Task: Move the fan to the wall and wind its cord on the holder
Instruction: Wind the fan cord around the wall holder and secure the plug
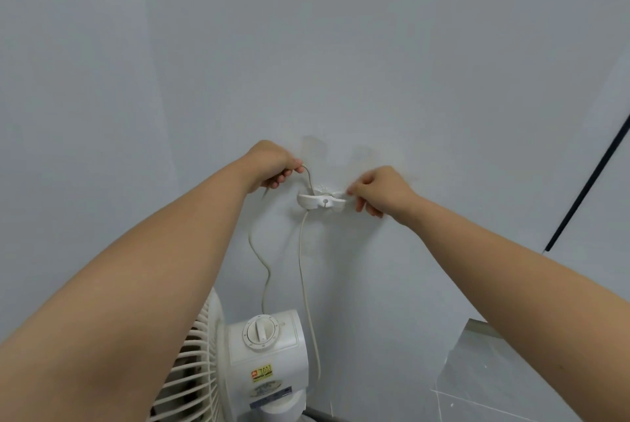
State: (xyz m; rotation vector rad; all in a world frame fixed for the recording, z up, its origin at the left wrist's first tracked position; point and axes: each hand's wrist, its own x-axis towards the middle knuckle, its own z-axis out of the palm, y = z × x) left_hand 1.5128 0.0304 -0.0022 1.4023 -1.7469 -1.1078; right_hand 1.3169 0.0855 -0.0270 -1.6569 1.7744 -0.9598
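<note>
Your left hand [276,166] pinched the cord [300,251] just left of the holder [315,203] on the wall [306,46]. Your right hand [378,190] pinched the holder's right end. Cord hung slack to the fan [269,353] below, near the wall.

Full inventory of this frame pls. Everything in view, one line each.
fan: 1, white, bottom centre, by the wall
dial: 1, white, on top of the fan housing
sticker: 1, yellow, below the dial
cord: 1, off-white, two strands hanging from holder height toward the fan
holder: 1, white, on the wall between the hands
wall: 1, pale grey, fills most of the view
dark strip: 1, black, slanting at right
floor tiles: grey, bottom right
left hand: 1, pinches the cord left of the holder
right hand: 1, fingers curled at the holder's right end; what they hold is unclear
</note>
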